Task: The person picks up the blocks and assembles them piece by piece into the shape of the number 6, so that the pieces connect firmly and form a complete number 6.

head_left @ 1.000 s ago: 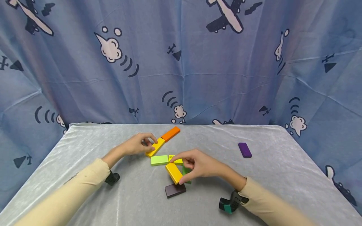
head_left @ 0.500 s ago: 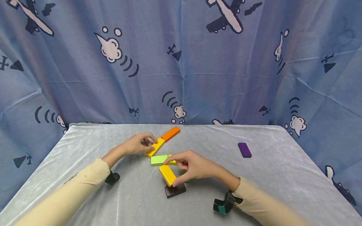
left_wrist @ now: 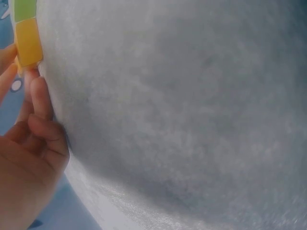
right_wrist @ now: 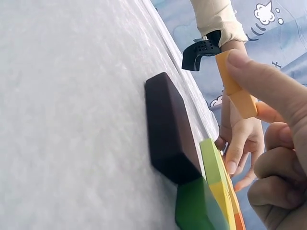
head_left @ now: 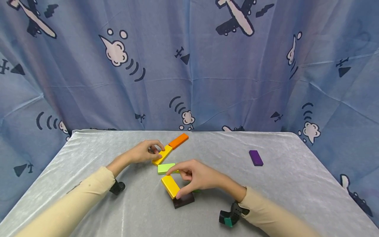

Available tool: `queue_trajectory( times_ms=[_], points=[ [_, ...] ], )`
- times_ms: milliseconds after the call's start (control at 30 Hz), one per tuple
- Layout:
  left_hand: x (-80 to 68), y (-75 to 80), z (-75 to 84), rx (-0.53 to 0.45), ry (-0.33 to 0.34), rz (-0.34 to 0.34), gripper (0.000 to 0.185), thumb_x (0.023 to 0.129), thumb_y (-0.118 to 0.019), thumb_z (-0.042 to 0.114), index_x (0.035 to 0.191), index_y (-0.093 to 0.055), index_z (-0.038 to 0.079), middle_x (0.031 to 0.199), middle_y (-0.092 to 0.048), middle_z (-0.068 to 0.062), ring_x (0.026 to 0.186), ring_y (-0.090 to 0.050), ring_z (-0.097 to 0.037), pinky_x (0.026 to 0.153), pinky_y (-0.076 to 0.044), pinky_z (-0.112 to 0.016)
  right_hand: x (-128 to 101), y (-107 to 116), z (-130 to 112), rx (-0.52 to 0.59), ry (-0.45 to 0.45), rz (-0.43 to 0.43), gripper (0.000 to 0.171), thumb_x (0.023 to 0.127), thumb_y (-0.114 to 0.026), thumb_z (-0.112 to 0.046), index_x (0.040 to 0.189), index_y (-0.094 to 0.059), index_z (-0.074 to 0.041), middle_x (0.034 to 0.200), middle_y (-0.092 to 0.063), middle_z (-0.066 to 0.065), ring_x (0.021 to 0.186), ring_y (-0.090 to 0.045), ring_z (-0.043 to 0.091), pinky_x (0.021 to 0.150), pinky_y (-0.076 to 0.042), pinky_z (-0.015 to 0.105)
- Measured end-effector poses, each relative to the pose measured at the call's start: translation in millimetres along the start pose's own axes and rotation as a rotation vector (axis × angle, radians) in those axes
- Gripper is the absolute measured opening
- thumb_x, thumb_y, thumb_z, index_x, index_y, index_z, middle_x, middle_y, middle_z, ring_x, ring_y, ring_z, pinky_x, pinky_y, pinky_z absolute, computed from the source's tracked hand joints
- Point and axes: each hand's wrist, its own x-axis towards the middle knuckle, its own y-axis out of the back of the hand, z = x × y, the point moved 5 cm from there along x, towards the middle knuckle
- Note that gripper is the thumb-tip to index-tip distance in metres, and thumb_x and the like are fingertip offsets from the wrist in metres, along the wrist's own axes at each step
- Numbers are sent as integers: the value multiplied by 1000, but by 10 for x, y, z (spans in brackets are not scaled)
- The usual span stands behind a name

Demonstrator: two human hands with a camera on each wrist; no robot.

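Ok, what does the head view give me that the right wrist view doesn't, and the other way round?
Only the head view: the purple rectangular block over on the right and the beige right sleeve.

Only the right wrist view: much of the green rectangular block at one end of the dark brown rectangular block; in the head view the right hand hides nearly all that green.

Both: the right hand pinching a yellow rectangular block, the left hand, the light green rectangular block, that dark brown block and the grey cloth.
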Motion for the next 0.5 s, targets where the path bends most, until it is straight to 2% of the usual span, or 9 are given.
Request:
queue_trajectory(
  times_ms=[333,500],
  points=[
    [-6,-6,-16,-1,2,3,21,96,-71,6,117,-67,5,89,-66,-4,80,-61,-20,72,-50,-35,85,-114,-12,-47,-13,-36,58,77,-91,-21,130,-68,-14,63,-31,-9,56,-30,5,57,-29,21],
    [-12,-5,-5,-6,-1,6,21,96,-70,6,117,-67,5,89,-67,-4,81,-62,-19,73,-50,-35,125,-169,-10,-20,-47,-63,60,77,-92,-19,131,-68,-10,62,-30,-8,56,-29,5,57,-29,21]
  ],
)
